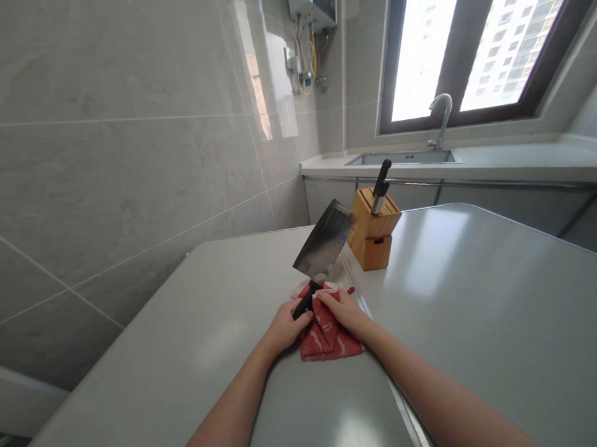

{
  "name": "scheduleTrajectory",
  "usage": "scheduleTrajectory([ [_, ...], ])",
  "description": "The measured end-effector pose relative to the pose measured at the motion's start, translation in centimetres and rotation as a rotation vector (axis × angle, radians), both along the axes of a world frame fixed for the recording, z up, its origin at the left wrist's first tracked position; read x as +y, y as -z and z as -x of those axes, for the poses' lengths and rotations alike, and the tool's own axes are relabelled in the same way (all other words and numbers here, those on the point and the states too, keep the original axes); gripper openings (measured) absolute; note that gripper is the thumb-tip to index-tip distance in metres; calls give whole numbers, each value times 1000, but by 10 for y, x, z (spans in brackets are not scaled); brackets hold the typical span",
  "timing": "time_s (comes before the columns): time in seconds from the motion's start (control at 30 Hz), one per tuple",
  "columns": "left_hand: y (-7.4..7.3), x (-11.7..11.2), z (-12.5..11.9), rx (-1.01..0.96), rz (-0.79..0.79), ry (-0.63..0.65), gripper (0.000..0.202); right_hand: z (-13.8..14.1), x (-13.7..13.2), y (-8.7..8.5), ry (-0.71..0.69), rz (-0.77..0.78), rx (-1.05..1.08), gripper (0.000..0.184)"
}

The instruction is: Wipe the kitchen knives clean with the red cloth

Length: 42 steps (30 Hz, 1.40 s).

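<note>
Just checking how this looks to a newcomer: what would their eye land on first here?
A large cleaver stands out at the centre, gripped in the left hand, its blade rising above a pile of red, fat-streaked raw meat where the right hand rests. Just beyond, a wooden knife block holds a black-handled knife on the grey table. A bright window fills the upper right.
</note>
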State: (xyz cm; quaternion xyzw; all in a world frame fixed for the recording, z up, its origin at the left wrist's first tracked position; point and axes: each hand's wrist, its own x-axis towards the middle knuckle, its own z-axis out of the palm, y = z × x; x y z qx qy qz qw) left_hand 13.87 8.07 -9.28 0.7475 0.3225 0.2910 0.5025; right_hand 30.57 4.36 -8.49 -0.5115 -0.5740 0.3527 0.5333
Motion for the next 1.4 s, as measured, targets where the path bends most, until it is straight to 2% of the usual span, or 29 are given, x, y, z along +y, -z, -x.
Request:
scheduleTrajectory([
  [0.33, 0, 2, 1, -7, -38, 0, 26, 1, -2, -2, 9, -7, 21, 26],
  [0.53, -1, 1, 0, -3, -36, 8, 27, 2, -3, -6, -68, -11, 82, 29],
  [0.8, 0, 2, 2, 2, -47, -1, 29, 1, -1, -2, -35, -23, 37, 26],
  [1.0, 0, 1, 1, -5, -48, -12, 30, 0, 0, -1, -65, -23, 51, 25],
  [1.4, 4, 2, 2, -28, 17, -7, 30, -2, 3, 4, -33, 4, 4, 20],
])
